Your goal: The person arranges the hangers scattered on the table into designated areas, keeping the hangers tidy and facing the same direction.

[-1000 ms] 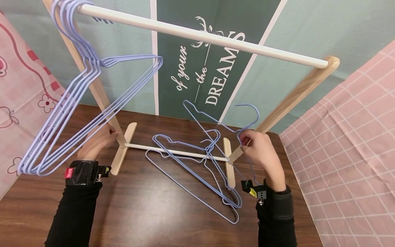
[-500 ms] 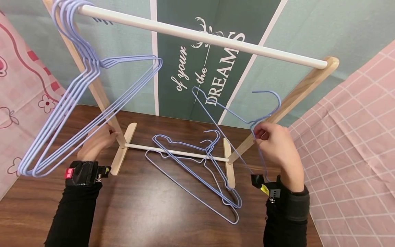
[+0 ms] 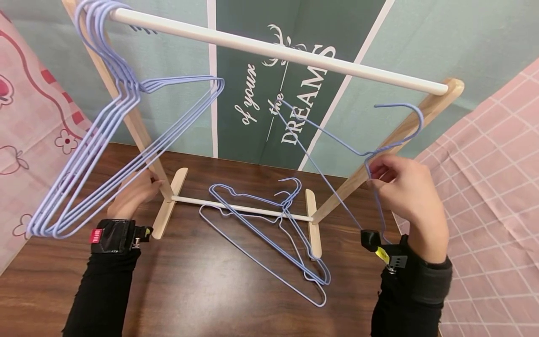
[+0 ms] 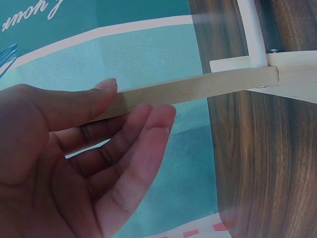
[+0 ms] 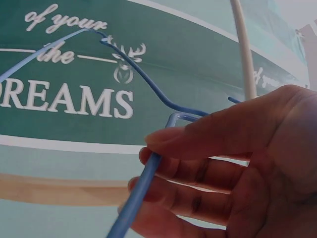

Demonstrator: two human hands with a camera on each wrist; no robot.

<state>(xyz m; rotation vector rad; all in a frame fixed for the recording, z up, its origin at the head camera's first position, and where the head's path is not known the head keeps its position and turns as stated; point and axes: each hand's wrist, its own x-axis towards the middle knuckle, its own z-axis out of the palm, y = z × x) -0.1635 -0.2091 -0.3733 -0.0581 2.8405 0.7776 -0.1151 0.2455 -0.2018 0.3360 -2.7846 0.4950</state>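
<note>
My right hand (image 3: pixel 410 189) pinches a blue wire hanger (image 3: pixel 385 148) just below its neck, between thumb and fingers. That hanger's hook points up and left, beneath the right end of the white rail (image 3: pixel 273 50). In the right wrist view the thumb presses the hanger's wire (image 5: pixel 137 194) against the fingers. My left hand (image 3: pixel 135 193) holds the rack's left wooden post (image 4: pixel 193 88) low down, thumb on one side and curled fingers on the other. Several blue hangers (image 3: pixel 131 87) hang at the rail's left end, partly in front of the left hand.
A few more hangers (image 3: pixel 288 202) lie overlapped on the brown table (image 3: pixel 189 290), across the rack's lower white bar (image 3: pixel 240 207). The right wooden post (image 3: pixel 337 199) stands close to the right hand. A pink checked cloth (image 3: pixel 497 206) borders the right side.
My right hand has moved right and up with the hanger, bringing its hook nearer the right end of the rail. The left hand has stayed on the post.
</note>
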